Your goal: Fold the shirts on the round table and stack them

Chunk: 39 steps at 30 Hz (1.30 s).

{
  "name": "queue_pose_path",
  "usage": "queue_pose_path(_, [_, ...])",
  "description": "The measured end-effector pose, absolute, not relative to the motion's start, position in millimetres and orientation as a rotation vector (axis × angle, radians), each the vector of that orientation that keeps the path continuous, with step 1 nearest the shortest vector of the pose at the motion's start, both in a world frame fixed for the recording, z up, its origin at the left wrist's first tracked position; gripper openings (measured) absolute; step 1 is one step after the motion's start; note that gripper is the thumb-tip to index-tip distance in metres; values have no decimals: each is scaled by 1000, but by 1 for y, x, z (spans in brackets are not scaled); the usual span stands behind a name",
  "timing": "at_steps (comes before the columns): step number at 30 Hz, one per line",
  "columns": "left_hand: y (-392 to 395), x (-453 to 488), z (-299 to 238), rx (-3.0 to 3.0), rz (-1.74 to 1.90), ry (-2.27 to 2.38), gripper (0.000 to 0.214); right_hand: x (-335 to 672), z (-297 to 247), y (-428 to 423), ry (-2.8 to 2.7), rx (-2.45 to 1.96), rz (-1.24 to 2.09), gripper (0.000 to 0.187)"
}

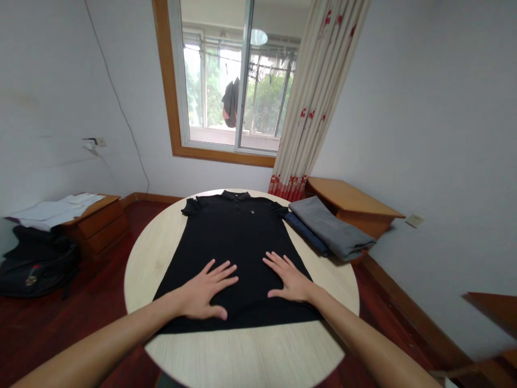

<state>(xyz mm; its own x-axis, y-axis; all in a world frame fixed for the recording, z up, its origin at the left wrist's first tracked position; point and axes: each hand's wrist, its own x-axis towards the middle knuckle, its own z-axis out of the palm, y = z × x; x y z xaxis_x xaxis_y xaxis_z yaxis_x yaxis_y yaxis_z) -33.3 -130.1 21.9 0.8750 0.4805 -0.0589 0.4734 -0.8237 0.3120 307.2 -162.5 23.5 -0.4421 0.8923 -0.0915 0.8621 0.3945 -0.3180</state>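
A black polo shirt point(238, 242) lies spread out front side up, its collar at the far edge of a round pale wooden table point(242, 355) and its hem towards me. A small light logo shows on its chest. Flat on the lower left part of the shirt rests my left hand point(205, 292), fingers spread and holding nothing. My right hand point(288, 280) is on the lower right part, also palm down with its fingers apart. Both short sleeves point outward; the right one reaches close to the folded clothes.
Folded grey trousers point(329, 226) lie over a dark blue folded garment point(305, 233) at the table's right edge. Behind them stands a wooden desk point(351, 196). To the left are a drawer cabinet point(100, 226) with papers and a black bag point(38, 264). A curtain point(311, 102) hangs by the window.
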Motion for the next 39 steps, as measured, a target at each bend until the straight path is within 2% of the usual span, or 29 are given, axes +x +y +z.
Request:
queue_pose_path(3, [-155, -42, 29, 2659, -10, 467, 97, 313, 35, -181, -2655, -1509, 666, 135])
queue_pose_path(5, [-150, -42, 36, 2593, -4, 455, 89, 313, 43, -179, -2660, -1510, 711, 138])
queue_pose_path(8, [-113, -26, 44, 2512, 124, 662, 63, 300, 52, -151, -2574, -1544, 672, 118])
queue_pose_path(11, [-64, -1, 41, 2518, 238, 1026, 63, 276, 51, -104, -2455, -1649, 507, 89])
queue_pose_path(14, [-22, 10, 26, 2547, 232, 1359, 65, 257, 38, -62, -2349, -1778, 384, 78])
queue_pose_path(21, [34, -50, -5, 2434, 153, 1805, 75, 286, 1, -29, -2185, -1994, 267, 73])
queue_pose_path(28, [50, -51, 7, 2433, 86, 2008, 69, 299, 12, -5, -2045, -2242, 207, 67])
queue_pose_path(34, [79, 1, 15, 2574, 135, 1847, 65, 253, 20, 38, -2208, -1978, 227, 65])
queue_pose_path(39, [118, 20, 3, 2542, 183, 1750, 74, 241, 10, 77, -2230, -1930, 282, 65])
